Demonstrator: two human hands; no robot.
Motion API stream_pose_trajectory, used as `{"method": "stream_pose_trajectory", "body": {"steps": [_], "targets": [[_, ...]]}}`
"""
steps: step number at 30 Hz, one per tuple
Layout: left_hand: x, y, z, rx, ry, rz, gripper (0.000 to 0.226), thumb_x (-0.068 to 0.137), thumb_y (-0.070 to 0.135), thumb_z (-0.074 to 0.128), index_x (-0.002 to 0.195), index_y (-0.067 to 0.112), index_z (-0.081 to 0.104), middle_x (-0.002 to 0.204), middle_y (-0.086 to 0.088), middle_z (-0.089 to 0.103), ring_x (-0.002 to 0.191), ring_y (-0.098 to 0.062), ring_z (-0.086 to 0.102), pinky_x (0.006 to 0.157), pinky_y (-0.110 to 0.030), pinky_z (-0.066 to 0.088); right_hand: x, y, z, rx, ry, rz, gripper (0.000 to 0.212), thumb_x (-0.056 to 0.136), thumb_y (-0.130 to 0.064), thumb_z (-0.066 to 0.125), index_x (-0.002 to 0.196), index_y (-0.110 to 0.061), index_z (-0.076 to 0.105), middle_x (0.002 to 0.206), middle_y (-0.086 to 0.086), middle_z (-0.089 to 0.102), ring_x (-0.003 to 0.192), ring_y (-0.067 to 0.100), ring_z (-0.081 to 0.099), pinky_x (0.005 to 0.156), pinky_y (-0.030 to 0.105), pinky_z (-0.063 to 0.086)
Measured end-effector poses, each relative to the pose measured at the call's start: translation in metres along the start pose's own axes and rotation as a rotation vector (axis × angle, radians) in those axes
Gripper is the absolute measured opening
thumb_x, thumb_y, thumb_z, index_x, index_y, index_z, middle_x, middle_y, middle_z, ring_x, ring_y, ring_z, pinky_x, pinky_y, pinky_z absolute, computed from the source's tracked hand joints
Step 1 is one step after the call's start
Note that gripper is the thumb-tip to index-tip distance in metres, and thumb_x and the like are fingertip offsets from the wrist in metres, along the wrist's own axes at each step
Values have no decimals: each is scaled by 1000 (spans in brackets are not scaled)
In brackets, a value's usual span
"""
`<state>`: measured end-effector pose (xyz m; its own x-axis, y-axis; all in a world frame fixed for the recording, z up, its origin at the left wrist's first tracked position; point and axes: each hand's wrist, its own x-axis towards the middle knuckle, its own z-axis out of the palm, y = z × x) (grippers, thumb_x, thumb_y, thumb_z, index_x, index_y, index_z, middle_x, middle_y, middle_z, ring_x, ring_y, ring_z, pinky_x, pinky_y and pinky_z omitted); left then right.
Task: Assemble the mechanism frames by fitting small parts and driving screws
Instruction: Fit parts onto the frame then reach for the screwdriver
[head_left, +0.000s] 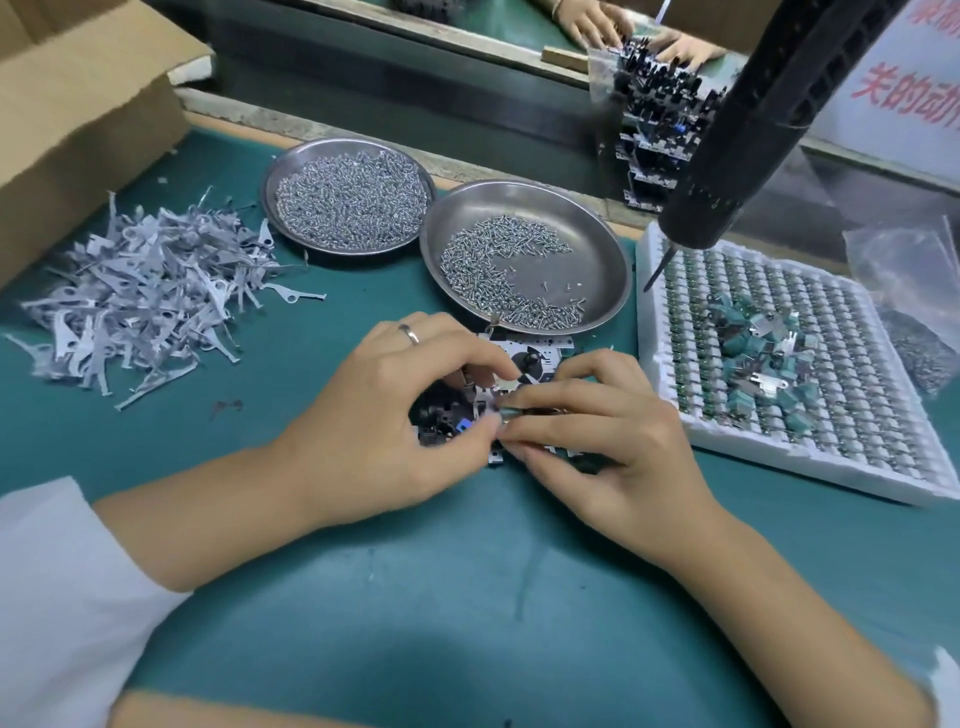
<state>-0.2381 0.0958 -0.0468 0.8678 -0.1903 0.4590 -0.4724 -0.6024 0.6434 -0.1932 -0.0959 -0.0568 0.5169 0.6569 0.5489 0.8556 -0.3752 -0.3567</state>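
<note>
The left hand (384, 410) and right hand (597, 431) meet over the frame (519, 364), which lies flat on the mat (467, 597) at mid-surface, just in front of the near dish (597, 234). The left fingers (483, 364) curl down onto the frame and grip it from the left. The right fingers (535, 421) are drawn together in a pinch on a small part (506, 413) at the frame's middle; blur hides what the part is.

Bare mat lies between the forearms and runs to the near edge. To the left, a strip of bare mat separates the left hand from the pile of levers (140, 301), which spreads toward the left edge. To the right, the tray (670, 364) stands near the right hand, its near-left corner beside the knuckles. The screwdriver (753, 130) hangs above the tray's far-left corner, tip down.

The surface is a green mat. A cardboard box (88, 119) sits at the far-left corner. Beyond the far edge, another person's hands (623, 31) work at a stack of frames (660, 114).

The near dish holds a loose ring of screws (488, 265). The far dish (280, 171), touching it on the left, holds small parts (353, 202) in a dense layer. The tray holds rows of parts, with green parts (753, 353) heaped on top. Bags (914, 291) lie at the right edge.
</note>
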Motion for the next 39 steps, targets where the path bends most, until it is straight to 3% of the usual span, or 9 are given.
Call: {"method": "stream_pose_trajectory", "body": {"steps": [6,10,18,21,26,29,31,34,39], "targets": [[-2,1,4,159,-56,14,39,72,39,57,105,19,61,87,16,53,85,-6,51,87,-34,39,-1,-5,-3,157,0,239,20,73,-18,76,92,-24,75,89,-5,68,85,19,56,85,29,43],[-2,1,7,181,-45,27,37,72,37,57,104,19,62,85,16,56,84,-5,49,86,-33,39,1,-7,-2,264,16,273,14,70,-12,77,85,-13,77,93,-7,73,82,21,56,81,42,48],[-2,-1,8,108,-4,-11,31,72,36,66,100,22,68,83,19,65,86,-1,53,89,-26,38,0,-6,-3,329,11,294,15,71,-2,72,84,-8,78,90,-2,71,85,21,57,79,30,45],[-1,1,10,118,7,-16,29,71,39,64,94,22,71,81,19,66,84,-3,53,88,-27,37,1,-7,-5,274,122,261,19,72,4,67,84,-7,77,85,3,69,81,21,59,76,27,45],[-1,-1,12,110,36,-18,25,70,43,61,83,25,71,76,19,64,80,-5,52,88,-29,36,15,-8,-18,219,543,357,23,83,-3,61,99,-18,69,86,-3,65,81,10,60,77,21,44],[-1,-2,13,105,48,-1,22,69,43,63,81,27,70,75,22,61,79,-4,51,87,-27,36,37,-4,-35,234,729,469,28,84,-15,64,110,-26,60,95,-3,60,90,10,57,83,33,48],[0,-3,13,106,59,7,21,69,44,62,80,28,70,74,23,60,78,-3,51,86,-26,36,55,1,-50,199,760,527,44,84,-26,67,124,-26,49,111,0,57,104,13,55,93,41,46],[0,-3,14,106,71,15,21,67,45,62,78,29,70,74,26,59,78,1,50,84,-26,36,86,5,-70,212,695,548,73,82,-40,68,143,-29,29,119,-11,55,112,5,54,101,37,43],[0,-7,15,99,68,13,19,66,46,64,79,33,69,74,28,59,76,1,52,85,-28,37,120,2,-73,256,764,443,82,86,-23,70,148,-19,17,113,-9,61,100,0,60,95,26,48]]}}
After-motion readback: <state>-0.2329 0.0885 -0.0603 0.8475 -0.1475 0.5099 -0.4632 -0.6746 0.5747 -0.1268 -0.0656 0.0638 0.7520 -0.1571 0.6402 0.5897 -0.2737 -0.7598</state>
